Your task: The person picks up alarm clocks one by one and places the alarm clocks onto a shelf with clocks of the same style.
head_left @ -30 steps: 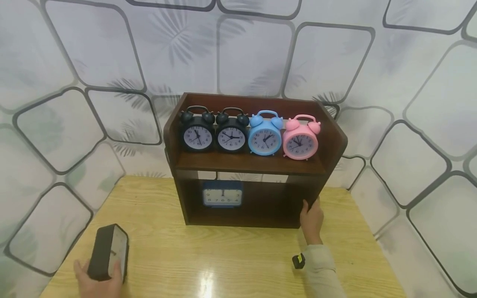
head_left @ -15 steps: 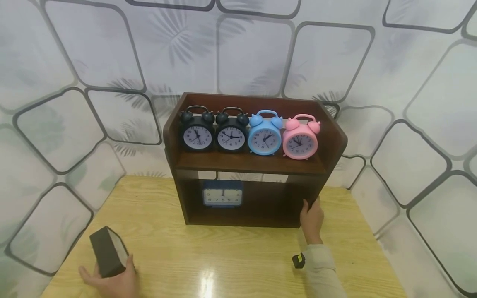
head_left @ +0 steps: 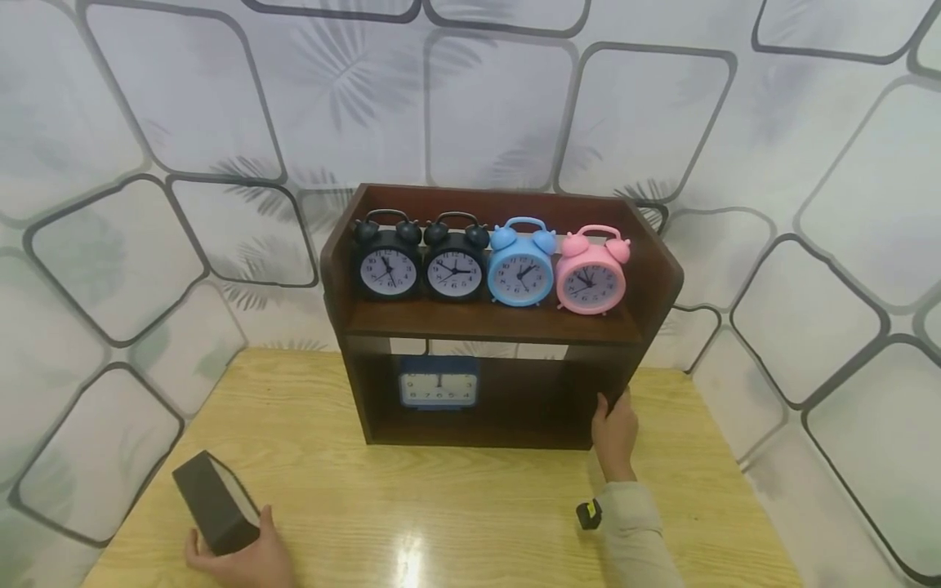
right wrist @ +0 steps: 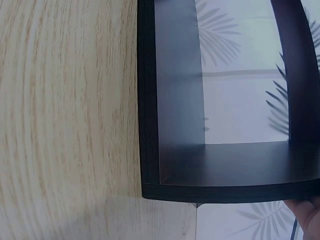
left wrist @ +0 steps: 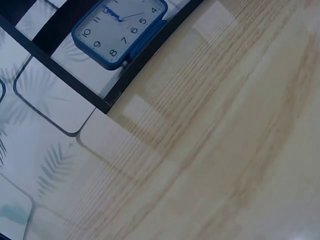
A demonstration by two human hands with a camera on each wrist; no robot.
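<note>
At the lower left of the head view, my left hand (head_left: 250, 563) grips a black box-shaped clock (head_left: 216, 506) by its near end. The clock is tilted, and its pale face shows only as a narrow strip. My right hand (head_left: 615, 437) holds the right side panel of a dark brown two-tier shelf (head_left: 507, 322). In the right wrist view, part of that hand (right wrist: 306, 217) touches the panel's outer side. A blue rectangular clock (head_left: 439, 384) stands on the lower tier, towards the left. The left wrist view shows this blue clock (left wrist: 120, 30) but not my left hand.
Two black twin-bell alarm clocks (head_left: 388, 265), a blue one (head_left: 521, 273) and a pink one (head_left: 591, 282) stand in a row on the upper tier. The shelf stands on a light wooden table (head_left: 441, 498), before a patterned wall (head_left: 500, 114).
My left hand has moved a little right and turned the black clock, so its face has swung mostly out of sight. My right hand and the shelf stay put.
</note>
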